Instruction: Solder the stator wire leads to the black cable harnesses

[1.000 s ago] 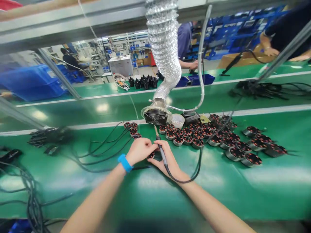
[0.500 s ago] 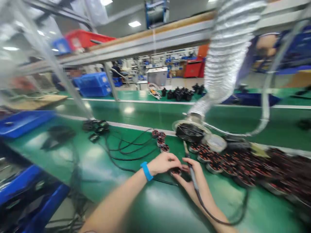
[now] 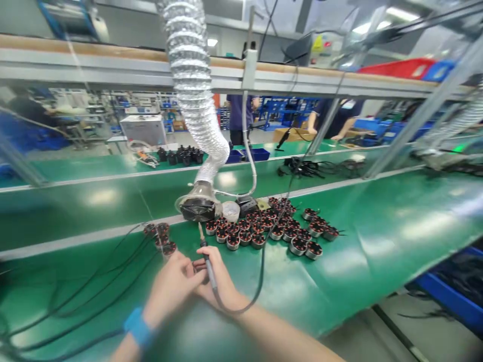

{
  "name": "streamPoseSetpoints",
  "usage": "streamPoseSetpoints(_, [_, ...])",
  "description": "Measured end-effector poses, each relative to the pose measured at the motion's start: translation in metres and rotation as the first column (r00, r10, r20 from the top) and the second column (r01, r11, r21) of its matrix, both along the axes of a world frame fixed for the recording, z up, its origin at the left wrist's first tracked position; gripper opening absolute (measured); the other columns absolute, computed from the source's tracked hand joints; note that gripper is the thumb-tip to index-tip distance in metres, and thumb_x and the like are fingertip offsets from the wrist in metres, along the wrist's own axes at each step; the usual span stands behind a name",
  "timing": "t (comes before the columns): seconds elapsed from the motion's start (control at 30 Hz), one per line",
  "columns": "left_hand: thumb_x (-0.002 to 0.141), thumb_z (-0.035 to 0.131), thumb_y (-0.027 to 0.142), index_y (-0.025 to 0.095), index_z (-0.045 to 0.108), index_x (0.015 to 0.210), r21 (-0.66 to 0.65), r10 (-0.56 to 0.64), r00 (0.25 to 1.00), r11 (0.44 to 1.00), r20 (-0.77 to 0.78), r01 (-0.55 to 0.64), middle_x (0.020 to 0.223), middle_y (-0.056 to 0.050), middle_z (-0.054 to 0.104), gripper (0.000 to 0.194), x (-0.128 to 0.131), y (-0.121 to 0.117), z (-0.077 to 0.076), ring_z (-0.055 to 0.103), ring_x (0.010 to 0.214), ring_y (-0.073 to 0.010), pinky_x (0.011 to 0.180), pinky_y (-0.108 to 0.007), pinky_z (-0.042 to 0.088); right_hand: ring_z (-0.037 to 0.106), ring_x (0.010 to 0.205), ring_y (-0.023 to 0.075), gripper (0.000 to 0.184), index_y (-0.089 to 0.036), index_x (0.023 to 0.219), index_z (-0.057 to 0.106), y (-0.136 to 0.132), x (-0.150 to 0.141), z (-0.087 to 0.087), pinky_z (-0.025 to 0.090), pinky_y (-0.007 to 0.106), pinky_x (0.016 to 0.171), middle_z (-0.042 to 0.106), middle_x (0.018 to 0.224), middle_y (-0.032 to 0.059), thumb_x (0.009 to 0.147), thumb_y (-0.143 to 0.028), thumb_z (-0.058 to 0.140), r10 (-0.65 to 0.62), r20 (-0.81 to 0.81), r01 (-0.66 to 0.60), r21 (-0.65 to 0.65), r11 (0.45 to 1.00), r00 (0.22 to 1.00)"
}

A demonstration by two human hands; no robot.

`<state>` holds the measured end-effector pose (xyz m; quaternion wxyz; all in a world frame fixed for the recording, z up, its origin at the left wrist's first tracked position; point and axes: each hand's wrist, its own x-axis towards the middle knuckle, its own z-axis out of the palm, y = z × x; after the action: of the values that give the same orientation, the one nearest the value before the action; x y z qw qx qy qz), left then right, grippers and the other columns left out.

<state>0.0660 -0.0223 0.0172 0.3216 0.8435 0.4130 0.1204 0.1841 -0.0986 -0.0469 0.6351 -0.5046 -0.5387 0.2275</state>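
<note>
My right hand (image 3: 219, 281) is closed around a soldering iron (image 3: 206, 251), whose tip points up and away toward the extractor. My left hand (image 3: 171, 289), with a blue wristband (image 3: 138, 327), is closed on a small motor stator (image 3: 198, 265) between both hands; the stator is mostly hidden by fingers. Both hands rest low on the green bench mat (image 3: 339, 261). Several round stators with copper windings (image 3: 264, 229) lie in a cluster just beyond my hands.
A silver flexible fume duct (image 3: 192, 100) ends in a fan hood (image 3: 196, 207) behind the stators. Three stators with black leads (image 3: 160, 236) lie to the left. Black cables (image 3: 75, 301) run across the left of the mat. Other people stand at far benches.
The view swung left, then back right and upward. My hands stay together on the stator and iron, now lower left in the picture.
</note>
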Motion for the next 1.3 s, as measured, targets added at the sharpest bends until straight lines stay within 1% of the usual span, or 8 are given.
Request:
streamPoseSetpoints(0.23, [0.084, 0.053, 0.056, 0.019, 0.06, 0.065, -0.275, -0.227, 0.957, 0.923, 0.18, 0.27, 0.08, -0.003, 0.058, 0.043, -0.018, 0.023, 0.0, 0.054, 0.085, -0.0225, 0.076, -0.029, 0.04, 0.067, 0.089, 0.0153, 0.078, -0.03, 0.125, 0.045, 0.003, 0.004, -0.006, 0.06, 0.033, 0.082, 0.043, 0.122, 0.0035, 0.062, -0.026, 0.09, 0.05, -0.003, -0.05, -0.043, 0.998, 0.999])
streamPoseSetpoints(0.47, [0.08, 0.062, 0.056, 0.017, 0.069, 0.071, -0.429, -0.094, 0.961, 0.88, 0.26, 0.202, 0.085, -0.004, 0.06, 0.041, -0.017, 0.015, 0.008, 0.052, 0.078, -0.0195, 0.066, -0.027, 0.039, 0.067, 0.09, 0.0147, 0.074, -0.03, 0.124, 0.046, 0.003, 0.005, -0.003, 0.06, 0.033, 0.083, 0.043, 0.121, 0.0032, 0.064, -0.023, 0.088, 0.043, 0.015, -0.043, -0.022, 0.999, 0.999])
streamPoseSetpoints(0.73, [0.09, 0.052, 0.049, 0.017, 0.075, 0.082, -0.239, 0.112, 0.888, 0.971, 0.446, -0.003, 0.113, -0.01, 0.064, 0.04, -0.054, 0.012, 0.026, 0.058, 0.087, -0.0195, 0.076, -0.03, 0.047, 0.065, 0.095, 0.0159, 0.059, -0.03, 0.126, 0.044, -0.001, 0.003, 0.009, 0.057, 0.038, 0.092, 0.044, 0.122, 0.0047, 0.078, -0.018, 0.076, 0.018, 0.067, -0.013, -0.069, 0.998, 0.998])
streamPoseSetpoints(0.83, [0.096, 0.042, 0.044, 0.018, 0.074, 0.087, -0.134, 0.116, 0.891, 0.989, 0.439, -0.063, 0.096, -0.009, 0.069, 0.042, -0.075, -0.004, 0.029, 0.061, 0.081, -0.0191, 0.077, -0.03, 0.047, 0.066, 0.096, 0.0165, 0.057, -0.03, 0.126, 0.044, 0.001, 0.004, 0.009, 0.057, 0.038, 0.093, 0.044, 0.123, 0.0049, 0.08, -0.018, 0.075, 0.015, 0.084, -0.008, -0.076, 0.997, 0.996])
streamPoseSetpoints(0.97, [0.096, 0.046, 0.037, 0.023, 0.075, 0.094, 0.105, -0.089, 0.983, 0.992, 0.162, 0.073, 0.081, -0.007, 0.07, 0.033, -0.083, -0.026, 0.015, 0.064, 0.075, -0.0204, 0.074, -0.029, 0.045, 0.066, 0.098, 0.019, 0.056, -0.03, 0.127, 0.044, 0.003, 0.005, 0.005, 0.057, 0.039, 0.092, 0.045, 0.122, 0.0063, 0.081, -0.019, 0.074, -0.01, 0.141, 0.02, -0.07, 0.997, 0.99])
streamPoseSetpoints(1.1, [0.094, 0.053, 0.033, 0.022, 0.073, 0.094, 0.287, -0.236, 0.956, 0.917, -0.173, 0.278, 0.092, -0.008, 0.067, 0.023, -0.072, -0.028, -0.005, 0.064, 0.078, -0.0211, 0.07, -0.029, 0.044, 0.065, 0.101, 0.0204, 0.054, -0.03, 0.13, 0.044, 0.007, 0.007, 0.006, 0.057, 0.042, 0.094, 0.043, 0.127, 0.0082, 0.084, -0.019, 0.07, 0.004, 0.239, 0.009, -0.056, 0.998, 0.971])
streamPoseSetpoints(1.2, [0.095, 0.052, 0.028, 0.021, 0.071, 0.092, 0.295, -0.308, 0.934, 0.889, -0.183, 0.351, 0.094, -0.007, 0.066, 0.021, -0.066, -0.022, -0.01, 0.063, 0.081, -0.02, 0.071, -0.028, 0.043, 0.064, 0.1, 0.0201, 0.053, -0.03, 0.13, 0.045, 0.008, 0.01, 0.01, 0.056, 0.043, 0.095, 0.043, 0.127, 0.0084, 0.084, -0.018, 0.069, 0.033, 0.296, -0.011, -0.075, 0.997, 0.955])
streamPoseSetpoints(1.3, [0.096, 0.05, 0.028, 0.021, 0.069, 0.09, 0.208, -0.278, 0.96, 0.94, 0.012, 0.27, 0.088, -0.004, 0.067, 0.021, -0.067, -0.014, -0.004, 0.061, 0.079, -0.0175, 0.072, -0.027, 0.042, 0.064, 0.099, 0.0193, 0.052, -0.029, 0.129, 0.045, 0.008, 0.011, 0.015, 0.056, 0.042, 0.095, 0.043, 0.128, 0.0085, 0.084, -0.016, 0.069, 0.054, 0.319, -0.031, -0.077, 0.997, 0.946])
